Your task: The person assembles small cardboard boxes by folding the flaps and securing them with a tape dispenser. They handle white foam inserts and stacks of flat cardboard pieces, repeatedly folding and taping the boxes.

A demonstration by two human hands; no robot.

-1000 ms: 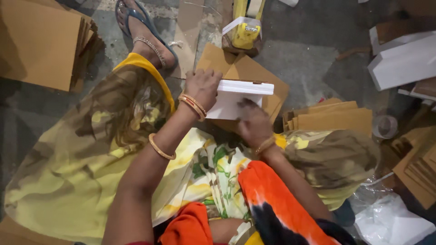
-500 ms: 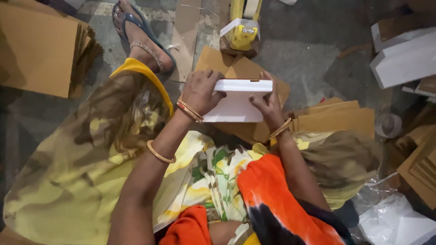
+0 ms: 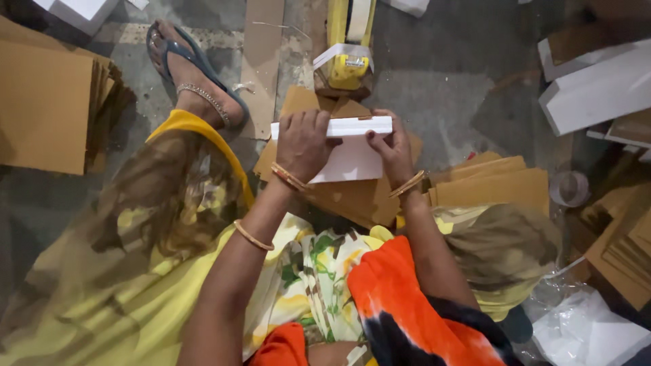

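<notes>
Grey concrete floor (image 3: 441, 81) runs under everything I can see from up here, littered with cardboard. My left hand (image 3: 303, 144) is curled over the near-left part of a small white box (image 3: 352, 152), fingers wrapped over its top edge, and my right hand (image 3: 392, 148) pinches the right end, thumb and fingertips closed on the folded flap; both have a firm hold of it. Compared with a second ago, the box sits higher and squarer, its long front edge now turned up and straightened into a clean rim, where earlier it lay flatter under my palms, so I judge the fold along that side is nearly formed. The box rests over brown cardboard sheets (image 3: 352, 200) on my lap, just short of the yellow tape dispenser (image 3: 347, 61) ahead. Room to move is tight: my sandalled foot (image 3: 196, 81) lies to the left, a stack of brown flat boards (image 3: 51, 102) beyond it, more sheets (image 3: 502, 183) to the right, and finished white boxes (image 3: 597, 91) far right. Open floor shows only between dispenser and those boxes.
</notes>
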